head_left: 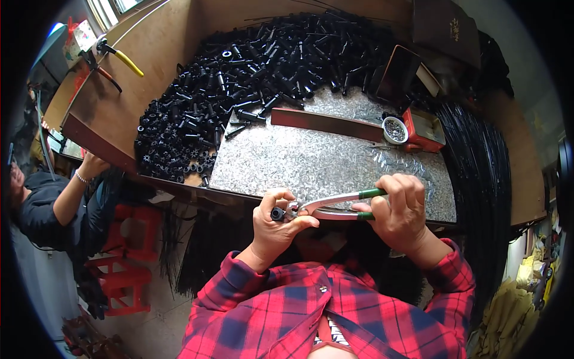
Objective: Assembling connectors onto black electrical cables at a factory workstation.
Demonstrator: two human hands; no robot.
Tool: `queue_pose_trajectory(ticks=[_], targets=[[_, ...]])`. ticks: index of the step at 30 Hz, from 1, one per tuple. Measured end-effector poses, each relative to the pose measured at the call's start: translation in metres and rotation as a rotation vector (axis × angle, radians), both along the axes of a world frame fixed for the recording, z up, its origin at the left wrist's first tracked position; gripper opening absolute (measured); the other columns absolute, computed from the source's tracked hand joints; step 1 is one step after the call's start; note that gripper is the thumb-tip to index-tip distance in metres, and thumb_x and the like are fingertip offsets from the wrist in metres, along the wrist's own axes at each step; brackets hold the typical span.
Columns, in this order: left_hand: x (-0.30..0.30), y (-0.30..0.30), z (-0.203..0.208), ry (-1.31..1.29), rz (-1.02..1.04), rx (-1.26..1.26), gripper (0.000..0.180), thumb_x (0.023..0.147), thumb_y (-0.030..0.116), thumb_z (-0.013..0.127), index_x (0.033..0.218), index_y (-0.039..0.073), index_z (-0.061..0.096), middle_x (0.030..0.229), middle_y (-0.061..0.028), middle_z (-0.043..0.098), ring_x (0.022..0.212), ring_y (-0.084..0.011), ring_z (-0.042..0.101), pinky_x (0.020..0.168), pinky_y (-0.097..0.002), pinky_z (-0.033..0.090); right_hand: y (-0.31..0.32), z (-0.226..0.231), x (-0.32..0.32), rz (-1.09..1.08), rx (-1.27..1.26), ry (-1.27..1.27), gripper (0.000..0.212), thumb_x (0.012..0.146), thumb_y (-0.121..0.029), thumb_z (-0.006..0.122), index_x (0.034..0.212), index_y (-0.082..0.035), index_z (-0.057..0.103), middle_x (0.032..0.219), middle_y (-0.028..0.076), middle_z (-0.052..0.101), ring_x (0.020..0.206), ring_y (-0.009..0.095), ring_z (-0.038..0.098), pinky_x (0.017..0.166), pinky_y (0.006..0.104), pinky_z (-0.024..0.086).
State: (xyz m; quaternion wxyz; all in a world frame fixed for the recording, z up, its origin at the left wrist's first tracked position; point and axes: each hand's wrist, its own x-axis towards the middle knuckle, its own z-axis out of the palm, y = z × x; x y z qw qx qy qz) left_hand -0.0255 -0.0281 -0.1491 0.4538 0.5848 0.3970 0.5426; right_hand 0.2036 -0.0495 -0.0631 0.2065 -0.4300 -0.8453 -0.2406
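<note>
My left hand [267,232] is closed around a small black tubular part [277,213], its round hollow end facing left. In my right hand [405,203] is a pair of pliers [338,199] with silver arms and green grip ends, the handles spread somewhat apart. The pliers' head reaches the black part between my left fingers, where the exact contact is partly hidden. Both hands are above the near edge of a speckled stone slab [269,161].
Behind the slab lies a large heap of black tubular parts [257,72]. A dark strip [329,124], a white cup of small metal pieces [394,130] and a red box [426,133] stand on it. Long black rods [484,161] are bundled at right. Another person [60,203] works at left.
</note>
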Motion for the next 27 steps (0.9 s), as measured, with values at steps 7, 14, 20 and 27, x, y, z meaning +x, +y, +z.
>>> queue_pose_trajectory(ticks=[7, 14, 20, 27], targets=[[-0.013, 0.005, -0.006, 0.136, -0.081, 0.212, 0.077, 0.045, 0.053, 0.083, 0.095, 0.003, 0.053, 0.067, 0.0018, 0.055, 0.061, -0.0052, 0.053, 0.057, -0.0184, 0.042, -0.017, -0.014, 0.007, 0.096, -0.472, 0.201, 0.029, 0.073, -0.025, 0.074, 0.077, -0.006, 0.052, 0.08, 0.013, 0.057, 0.073, 0.029, 0.058, 0.063, 0.0351, 0.047], [-0.015, 0.006, 0.004, 0.14, -0.356, 0.097, 0.071, 0.043, 0.061, 0.077, 0.079, 0.001, 0.062, 0.063, -0.0006, 0.057, 0.058, -0.0094, 0.056, 0.052, -0.0218, 0.042, -0.03, -0.036, 0.021, 0.094, -2.512, 1.144, 0.04, 0.073, -0.013, 0.078, 0.1, -0.001, 0.051, 0.075, 0.007, 0.063, 0.066, 0.013, 0.061, 0.055, 0.0259, 0.045], [-0.02, 0.01, 0.006, 0.23, -0.202, 0.122, 0.067, 0.044, 0.061, 0.078, 0.073, 0.002, 0.063, 0.063, -0.0026, 0.06, 0.058, -0.0104, 0.058, 0.053, -0.0219, 0.043, -0.035, -0.031, 0.009, 0.2, -0.895, 0.592, 0.052, 0.077, -0.019, 0.075, 0.114, -0.001, 0.042, 0.089, 0.014, 0.059, 0.069, 0.019, 0.06, 0.064, 0.0322, 0.049], [-0.02, 0.012, 0.014, 0.159, -0.47, 0.155, 0.064, 0.045, 0.058, 0.078, 0.073, 0.002, 0.064, 0.066, -0.0045, 0.062, 0.058, -0.0126, 0.06, 0.053, -0.0227, 0.044, -0.042, -0.046, 0.023, 0.035, -2.327, 1.38, 0.039, 0.099, -0.032, 0.04, 0.098, 0.003, 0.056, 0.082, 0.016, 0.065, 0.062, 0.023, 0.064, 0.059, 0.0322, 0.052]])
